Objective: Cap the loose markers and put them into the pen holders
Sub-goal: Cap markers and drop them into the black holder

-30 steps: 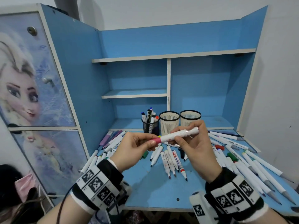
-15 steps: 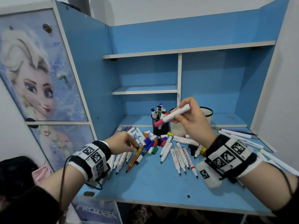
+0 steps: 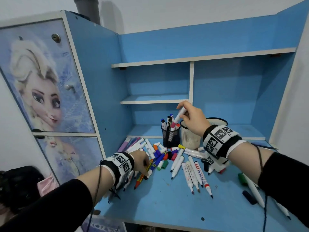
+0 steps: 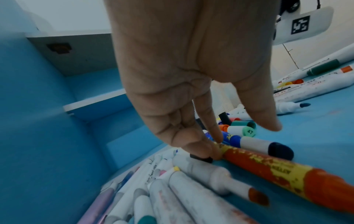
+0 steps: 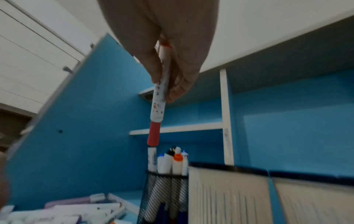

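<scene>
My right hand [image 3: 181, 113] pinches a white marker [image 3: 178, 116] with a pink-red cap, cap end down, just above the black mesh pen holder [image 3: 170, 137]. In the right wrist view the marker [image 5: 158, 106] hangs steeply from my right hand [image 5: 166, 87], and its cap sits right over the markers standing in the mesh holder [image 5: 164, 195]. My left hand [image 3: 145, 166] reaches down into the pile of loose markers. Its fingertips [image 4: 212, 149] touch an orange-and-yellow marker [image 4: 272, 168], with the thumb held apart and nothing gripped.
Two white slotted holders [image 3: 190, 139] [image 3: 218, 121] stand right of the black one. Loose markers and caps [image 3: 167, 158] cover the middle of the blue desk [image 3: 167, 206], with more at the right edge [image 3: 252, 190]. Blue shelves rise behind, a cabinet side stands at the left.
My right hand carried the capped marker forward and tipped it cap-down over the black holder. My left hand dropped from the cap onto the marker pile at the left.
</scene>
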Action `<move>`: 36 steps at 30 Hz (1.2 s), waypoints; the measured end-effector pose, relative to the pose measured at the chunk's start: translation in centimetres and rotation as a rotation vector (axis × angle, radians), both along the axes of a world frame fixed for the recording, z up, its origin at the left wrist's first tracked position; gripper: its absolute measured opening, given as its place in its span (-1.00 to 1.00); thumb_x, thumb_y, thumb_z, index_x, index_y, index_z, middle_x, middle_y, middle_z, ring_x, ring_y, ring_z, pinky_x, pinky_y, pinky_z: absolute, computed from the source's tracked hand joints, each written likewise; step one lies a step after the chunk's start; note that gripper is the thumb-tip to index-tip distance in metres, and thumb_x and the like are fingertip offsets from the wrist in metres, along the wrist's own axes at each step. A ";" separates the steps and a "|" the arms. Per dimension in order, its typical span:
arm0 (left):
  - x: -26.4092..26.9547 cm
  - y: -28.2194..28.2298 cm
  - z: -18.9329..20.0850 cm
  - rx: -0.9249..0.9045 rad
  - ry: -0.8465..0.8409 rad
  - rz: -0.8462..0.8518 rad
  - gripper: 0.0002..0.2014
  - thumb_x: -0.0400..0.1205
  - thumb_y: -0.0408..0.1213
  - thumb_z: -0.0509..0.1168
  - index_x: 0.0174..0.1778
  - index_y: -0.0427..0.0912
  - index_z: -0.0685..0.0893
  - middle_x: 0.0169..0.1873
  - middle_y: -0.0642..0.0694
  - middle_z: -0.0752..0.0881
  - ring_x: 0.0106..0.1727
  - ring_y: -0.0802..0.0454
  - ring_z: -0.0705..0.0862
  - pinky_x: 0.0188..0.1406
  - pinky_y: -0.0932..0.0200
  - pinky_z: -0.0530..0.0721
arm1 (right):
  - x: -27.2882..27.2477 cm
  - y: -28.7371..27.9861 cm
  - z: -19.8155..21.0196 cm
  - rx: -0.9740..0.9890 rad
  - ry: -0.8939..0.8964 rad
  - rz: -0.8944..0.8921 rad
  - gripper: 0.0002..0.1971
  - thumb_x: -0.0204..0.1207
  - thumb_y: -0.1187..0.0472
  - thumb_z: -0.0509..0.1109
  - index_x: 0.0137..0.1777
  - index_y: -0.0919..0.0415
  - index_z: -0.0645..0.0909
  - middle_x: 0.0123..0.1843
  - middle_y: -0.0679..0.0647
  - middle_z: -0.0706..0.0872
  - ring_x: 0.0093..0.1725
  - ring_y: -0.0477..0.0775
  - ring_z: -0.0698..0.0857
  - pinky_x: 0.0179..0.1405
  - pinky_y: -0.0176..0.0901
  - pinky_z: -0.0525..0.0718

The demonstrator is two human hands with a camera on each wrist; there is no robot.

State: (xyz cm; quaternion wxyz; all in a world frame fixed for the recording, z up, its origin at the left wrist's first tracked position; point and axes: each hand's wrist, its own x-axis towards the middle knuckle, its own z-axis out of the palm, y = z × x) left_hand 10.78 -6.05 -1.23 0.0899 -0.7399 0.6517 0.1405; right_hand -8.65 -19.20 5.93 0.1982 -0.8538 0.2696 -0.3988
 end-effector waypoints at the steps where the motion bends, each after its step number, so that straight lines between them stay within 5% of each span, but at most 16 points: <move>1: -0.1 -0.2 -0.1 -0.003 -0.009 0.003 -0.53 0.49 -0.11 0.47 0.27 -0.26 0.65 0.16 -0.15 0.69 0.00 0.05 0.55 0.00 0.25 0.50 | 0.3 -0.5 -0.3 0.010 0.012 -0.011 -0.74 0.58 0.47 0.23 0.19 0.19 0.49 -0.23 0.11 0.57 -0.23 0.08 0.59 -0.25 -0.30 0.50; 5: -0.3 -1.1 -0.4 -0.036 -0.020 0.009 -0.53 0.50 -0.17 0.47 0.32 -0.21 0.63 0.26 -0.16 0.64 0.25 -0.09 0.60 0.11 0.23 0.51 | 1.4 -2.1 -1.1 0.010 0.047 -0.053 -0.75 0.58 0.46 0.24 0.19 0.20 0.50 -0.35 -0.05 0.47 -0.35 -0.10 0.50 -0.22 -0.20 0.48; 8: -0.4 -1.5 -0.5 -0.055 0.017 0.005 -0.60 0.52 -0.21 0.45 0.28 -0.16 0.67 0.24 -0.14 0.67 0.24 -0.07 0.61 0.01 0.31 0.45 | 2.3 -2.9 -1.8 -0.047 0.105 -0.070 -0.75 0.57 0.45 0.22 0.17 0.18 0.51 -0.34 0.00 0.54 -0.28 0.03 0.57 -0.21 -0.12 0.54; 14: -0.8 -2.3 -0.8 -0.049 0.008 0.059 -0.66 0.52 -0.22 0.45 0.22 -0.20 0.72 0.19 -0.14 0.72 0.20 -0.08 0.65 0.13 0.20 0.55 | 4.3 -3.6 -3.3 -0.036 0.202 -0.121 -0.72 0.61 0.34 0.23 0.27 0.20 0.32 -0.39 0.00 0.50 -0.28 0.19 0.59 -0.26 -0.06 0.56; 17: -0.9 -2.6 -0.9 -0.019 -0.023 0.092 -0.71 0.53 -0.21 0.44 0.11 -0.27 0.76 0.11 -0.19 0.76 0.06 -0.09 0.69 0.13 0.15 0.62 | 5.0 -3.8 -3.5 -0.034 0.178 -0.142 -0.75 0.66 0.27 0.19 0.31 0.24 0.38 -0.11 0.20 0.66 -0.08 0.26 0.65 -0.09 0.03 0.63; 20: -1.2 -2.8 -1.2 -0.016 -0.068 0.125 -0.85 0.59 -0.27 0.34 -0.01 -0.26 0.69 0.13 -0.26 0.74 0.15 -0.16 0.68 0.20 0.04 0.65 | 5.5 -4.6 -4.2 -0.089 0.253 -0.186 -0.70 0.66 0.24 0.19 0.35 0.23 0.54 0.20 0.22 0.63 0.25 0.22 0.55 0.23 0.05 0.54; 25: -1.4 -3.1 -1.3 -0.024 -0.066 0.122 -0.70 0.57 -0.33 0.35 0.20 -0.34 0.67 0.15 -0.26 0.71 0.19 -0.16 0.67 0.23 0.06 0.64 | 5.2 -4.8 -5.7 -0.262 0.527 -0.298 -0.62 0.66 0.21 0.16 0.47 0.05 0.49 0.37 0.04 0.57 0.40 0.13 0.39 0.29 0.00 0.40; 31: -0.4 -2.8 -1.2 -0.137 0.055 0.135 -0.85 0.49 -0.39 0.41 -0.05 -0.29 0.79 0.00 -0.20 0.79 0.04 -0.05 0.71 0.03 0.17 0.65 | 3.9 -3.5 -5.1 -0.245 0.429 -0.151 -0.59 0.59 0.26 0.21 0.43 0.04 0.53 0.44 0.07 0.49 0.46 0.14 0.28 0.37 0.13 0.43; 34: 0.3 -1.8 0.0 -0.295 0.124 0.161 -0.85 0.47 -0.40 0.35 -0.08 -0.15 0.61 0.01 -0.20 0.73 0.03 -0.08 0.66 -0.12 0.20 0.55 | 2.2 -2.4 -4.6 -0.299 0.393 -0.065 -0.67 0.56 0.27 0.27 0.29 0.08 0.65 0.37 0.09 0.54 0.43 0.14 0.32 0.38 0.14 0.43; 36: 0.5 -0.9 0.9 -0.367 0.225 0.196 -0.68 0.46 -0.40 0.36 0.08 -0.11 0.47 0.02 -0.17 0.70 -0.04 -0.02 0.59 -0.19 0.22 0.49 | 0.8 -1.4 -4.4 -0.314 0.424 0.002 -0.73 0.57 0.23 0.31 0.22 0.09 0.69 0.31 0.06 0.58 0.39 0.09 0.34 0.39 0.07 0.41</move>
